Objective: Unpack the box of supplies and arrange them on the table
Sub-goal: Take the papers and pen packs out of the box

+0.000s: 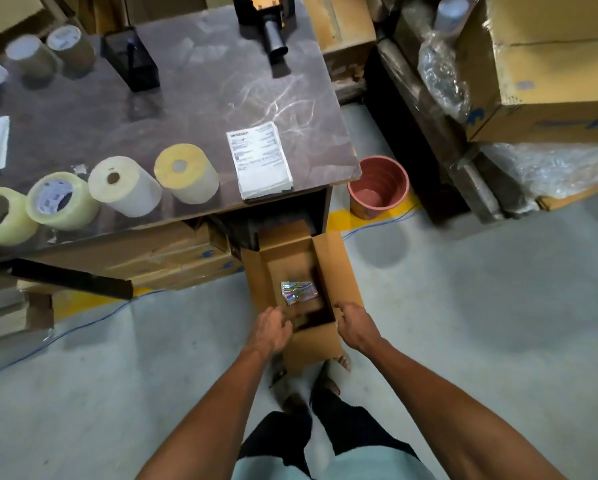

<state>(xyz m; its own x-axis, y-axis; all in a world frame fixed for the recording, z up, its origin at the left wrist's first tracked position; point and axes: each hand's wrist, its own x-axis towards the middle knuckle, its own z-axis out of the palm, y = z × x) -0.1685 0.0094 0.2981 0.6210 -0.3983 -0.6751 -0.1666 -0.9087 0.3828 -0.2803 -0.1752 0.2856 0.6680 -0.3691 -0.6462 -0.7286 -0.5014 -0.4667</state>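
Observation:
An open cardboard box (339,261) stands on the floor beside the dark table (193,98). Inside it lies a clear plastic packet (298,291) of small coloured items. My left hand (273,329) reaches over the box's near left edge, fingers loosely curled and holding nothing. My right hand (354,322) grips the box's near right corner. Along the table's front edge stand two clear tape rolls (62,200), a white roll (124,187) and a yellowish roll (186,173). A stack of printed label sheets (259,159) lies near the table's right corner.
At the table's back are two brown tape rolls (51,51), a black mesh holder (131,60) and a black and yellow tool (266,19). A pink bucket (378,187) stands on the floor by the table. Large cartons (546,71) and bubble wrap fill the right.

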